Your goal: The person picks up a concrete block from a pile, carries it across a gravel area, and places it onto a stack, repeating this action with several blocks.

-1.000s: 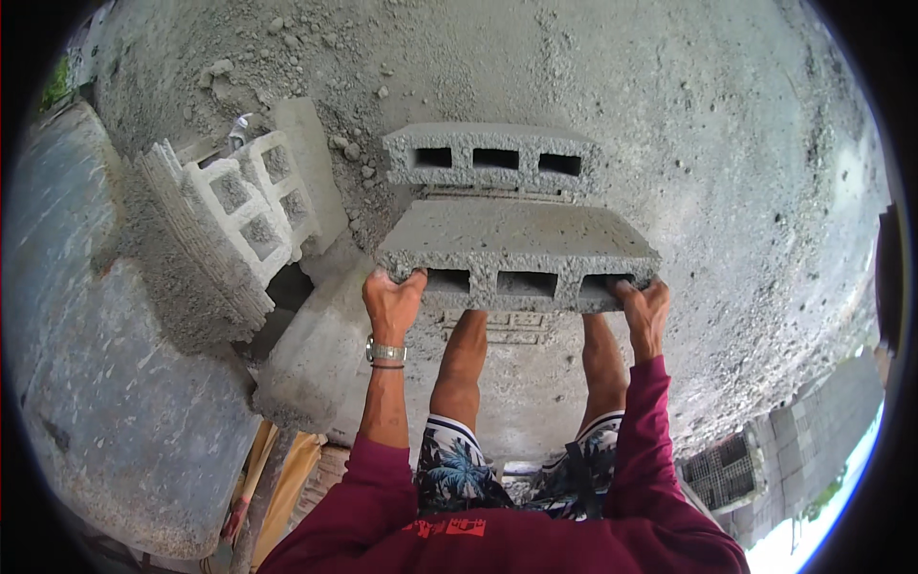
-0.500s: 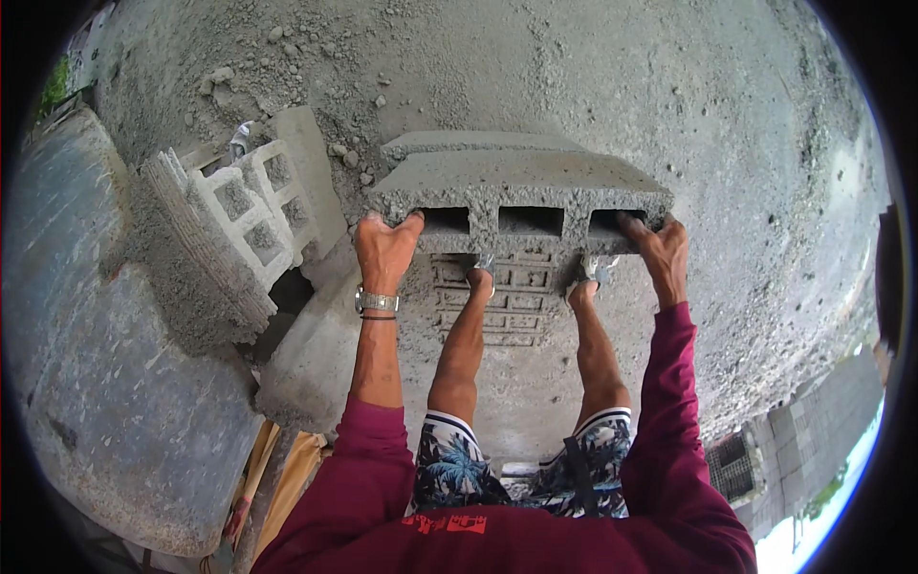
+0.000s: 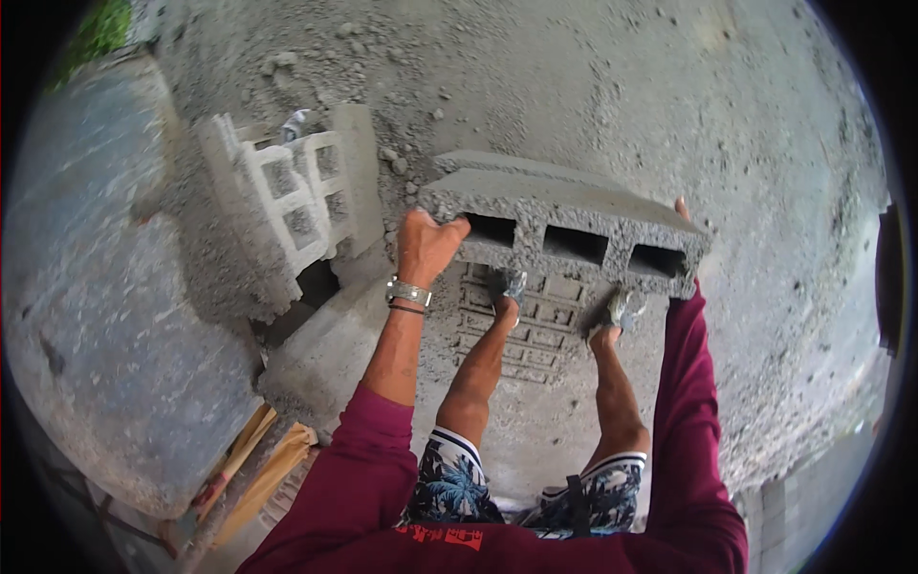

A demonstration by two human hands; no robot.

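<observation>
I carry a grey hollow concrete block [image 3: 564, 210] with three holes in its near face, held level in front of me above the ground. My left hand [image 3: 426, 244] grips its left end, a metal watch on that wrist. My right hand [image 3: 682, 209] holds the right end, mostly hidden behind the block, only fingertips showing. A second grey block [image 3: 497, 161] lies on the ground just beyond the carried one. My legs and feet stand on a square grated drain cover [image 3: 531, 325] below the block.
A white decorative lattice block [image 3: 287, 196] and a plain slab lean at the left beside a dark gap. A big grey rounded mass [image 3: 105, 316] fills the left side. Yellow wooden handles [image 3: 258, 459] lie at lower left. Gravelly cement ground stretches ahead and right.
The block has come up and tilted so that its holed face turns toward me, and it has shifted slightly right. Both hands stayed on its ends.
</observation>
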